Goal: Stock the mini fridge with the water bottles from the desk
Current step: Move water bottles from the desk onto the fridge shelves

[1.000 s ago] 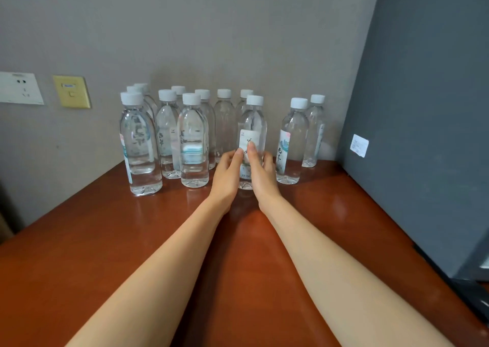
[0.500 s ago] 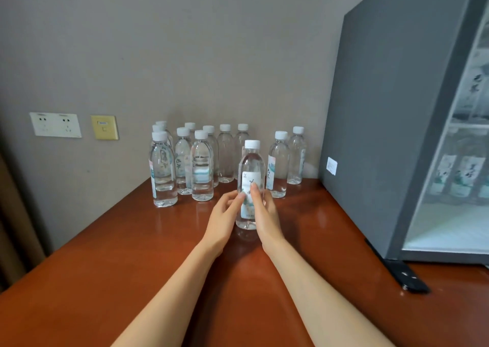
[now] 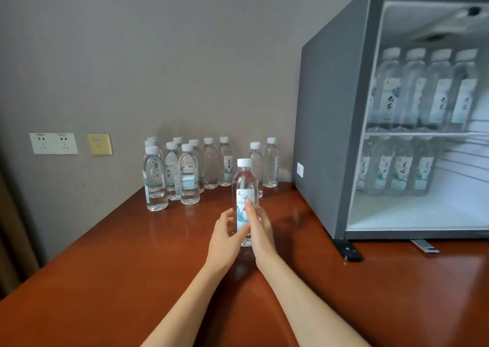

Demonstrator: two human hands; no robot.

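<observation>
A plain grey-beige wall [image 3: 158, 55] ran behind a glossy reddish-brown wooden desk [image 3: 105, 280]. On the desk's right side stood a boxy dark grey mini fridge [image 3: 328, 135] with a white interior. Its front showed a row of clear plastic white-capped bottles on the upper shelf [image 3: 436, 87] and another row on the floor below [image 3: 397, 166]. Both rows were blurred, and the right part of the lower level was bare.

Against the wall, left of the fridge, a cluster of clear white-capped water bottles [image 3: 189, 174] stood upright on the desk.

Nearer the person, well apart from that cluster and just left of the fridge's front corner, one clear water bottle with a white cap and a white-and-teal label [image 3: 244, 182] was upright. Whether its base touched the desk could not be told. The left hand [image 3: 226, 238] gripped its lower left side, fingers curled round it. The right hand [image 3: 260, 233] held the right side, thumb laid up along the label.

On the wall at far left were a white double socket plate [image 3: 53, 143] and a small yellow plate [image 3: 100, 144].
</observation>
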